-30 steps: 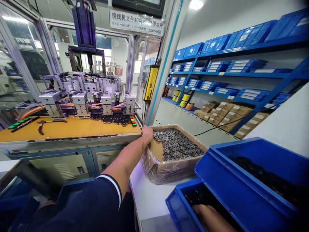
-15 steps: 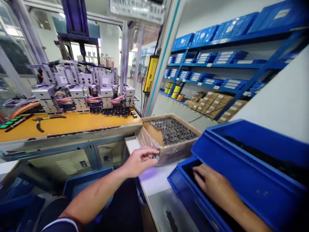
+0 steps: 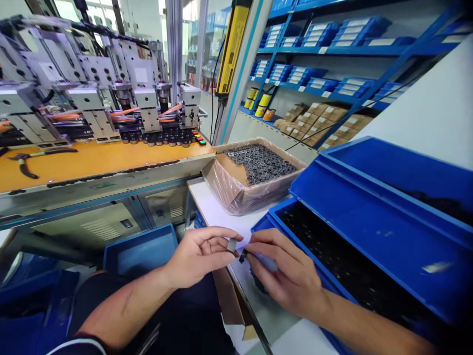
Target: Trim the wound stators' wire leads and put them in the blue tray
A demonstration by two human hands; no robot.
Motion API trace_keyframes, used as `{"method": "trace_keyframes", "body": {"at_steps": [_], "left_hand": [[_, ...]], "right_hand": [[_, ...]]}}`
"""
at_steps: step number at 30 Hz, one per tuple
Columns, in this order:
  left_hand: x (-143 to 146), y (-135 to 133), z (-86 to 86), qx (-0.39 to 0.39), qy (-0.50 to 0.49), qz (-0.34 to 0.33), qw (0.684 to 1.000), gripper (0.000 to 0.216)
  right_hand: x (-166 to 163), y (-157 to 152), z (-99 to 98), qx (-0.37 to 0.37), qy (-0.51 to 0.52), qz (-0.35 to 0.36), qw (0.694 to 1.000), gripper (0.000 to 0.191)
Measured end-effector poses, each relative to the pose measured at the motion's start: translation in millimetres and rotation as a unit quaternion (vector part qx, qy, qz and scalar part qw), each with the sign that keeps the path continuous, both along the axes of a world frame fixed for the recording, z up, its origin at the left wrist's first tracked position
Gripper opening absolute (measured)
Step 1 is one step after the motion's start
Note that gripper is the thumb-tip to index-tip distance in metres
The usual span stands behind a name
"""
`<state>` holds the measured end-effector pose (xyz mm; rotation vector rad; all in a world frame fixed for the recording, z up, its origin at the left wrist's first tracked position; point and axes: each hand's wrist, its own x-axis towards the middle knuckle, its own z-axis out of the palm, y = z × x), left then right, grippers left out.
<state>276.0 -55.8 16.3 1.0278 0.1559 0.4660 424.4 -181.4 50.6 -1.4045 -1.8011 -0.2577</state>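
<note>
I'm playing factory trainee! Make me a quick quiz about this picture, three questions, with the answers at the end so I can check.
1. What does the left hand hold?
A) a hammer
B) a small grey piece
C) a sponge

2. True or false: the pliers lie on the orange bench top.

3. Which hand holds the small black piece?

Key:
1. B
2. True
3. The right hand
</note>
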Motion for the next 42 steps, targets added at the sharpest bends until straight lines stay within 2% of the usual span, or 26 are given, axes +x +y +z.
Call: {"method": "trace_keyframes", "body": {"at_steps": [5,11,17,23,35,42], "left_hand": [[7,-8,-3.6,-0.017,0.021,0.001,1.000,0.044],[11,-7,-5.4,-0.025,0.010,0.002,1.000,0.044],[10,-5,-2.4,-0.020,-0.008,0.015,1.000,0.039],[11,-6,0.7,-0.019,-0.013,0.015,1.000,0.043],[9,-14,-0.9,-0.049,-0.012,0.025,0.998,0.041],[6,-13,1.8,-0.063,0.030,0.030,0.997,0.043]], "right_hand": [[2,-3,-2.4,-0.001,0.015,-0.002,1.000,0.024],[3,-2,-4.5,0.007,0.010,0.007,1.000,0.023],[7,-1,-5.8,-0.018,0.004,0.037,0.999,0.034],[9,-1,-7.2,0.015,-0.048,0.020,0.999,0.024],[5,-7,-3.9,0.020,-0.055,0.031,0.998,0.029],[7,-4,-5.8,0.052,-0.105,0.031,0.993,0.024]]}}
